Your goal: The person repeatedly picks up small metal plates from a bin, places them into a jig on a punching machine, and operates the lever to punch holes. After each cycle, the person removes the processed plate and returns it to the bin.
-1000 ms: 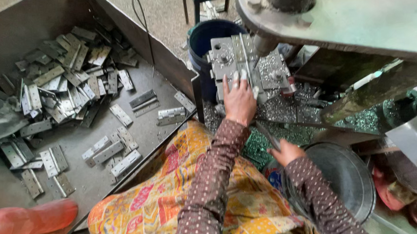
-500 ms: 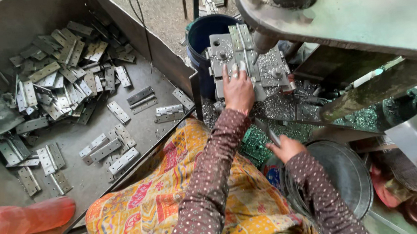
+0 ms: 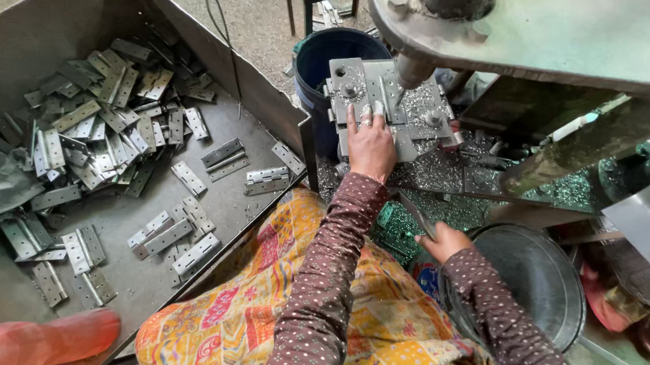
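My left hand point(image 3: 371, 143) lies flat on the grey die plate point(image 3: 410, 98) of a press, fingertips stretched out beside a narrow metal strip point(image 3: 384, 98) that sits in the die. Just to their right, the press ram point(image 3: 410, 70) comes down onto the plate. Lower down, my right hand point(image 3: 443, 241) is closed around a thin flat metal bar point(image 3: 415, 213) that points up and to the left, next to the rim of a round dark metal bowl point(image 3: 545, 282). Both arms wear dotted brown sleeves.
A large metal tray point(image 3: 259, 96) on the left holds several loose hinge leaves point(image 3: 104, 136). A blue bucket point(image 3: 321, 55) stands behind the die. Metal shavings point(image 3: 445, 174) cover the bench. The heavy press frame point(image 3: 555, 18) overhangs at top right. An orange bottle point(image 3: 42, 346) lies at bottom left.
My left hand has slid slightly forward over the die plate. The right hand keeps its grip on the bar in the same place.
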